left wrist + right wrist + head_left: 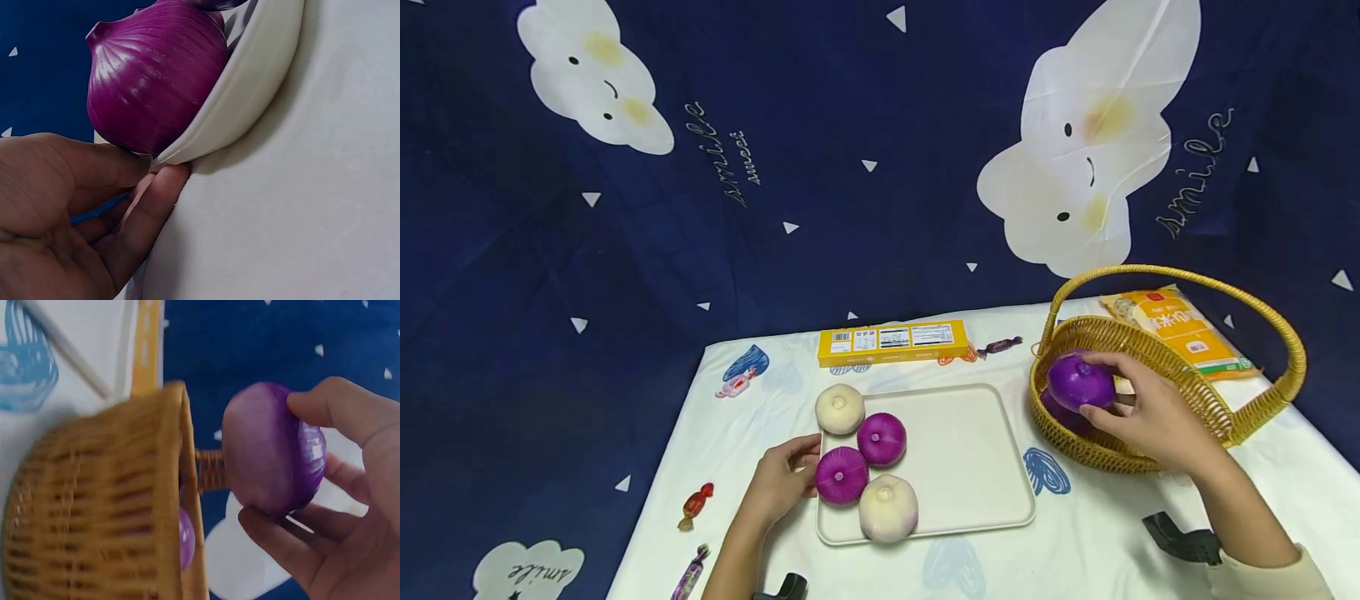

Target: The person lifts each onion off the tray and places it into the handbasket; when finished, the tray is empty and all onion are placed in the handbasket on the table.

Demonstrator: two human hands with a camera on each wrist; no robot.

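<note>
At the left edge of the white tray (962,458), my left hand (784,479) pinches the rim, thumb on top and fingers beneath, as the left wrist view shows. Right beside the thumb sits a purple onion (159,75). Two purple onions and two white onions (887,508) are grouped along the tray's left side. My right hand (1153,408) grips another purple onion (269,450), paler on one face, between thumb and fingers above the wicker basket (1112,454). Lower inside the basket lies one more purple onion (186,540), partly hidden.
The basket's tall handle (1165,271) arches over its opening. Behind stand a yellow box (891,343) and an orange-yellow packet (1187,329). Wrapped candies, such as a red one (696,506), lie on the patterned white cloth. A dark blue curtain (820,150) hangs behind the table.
</note>
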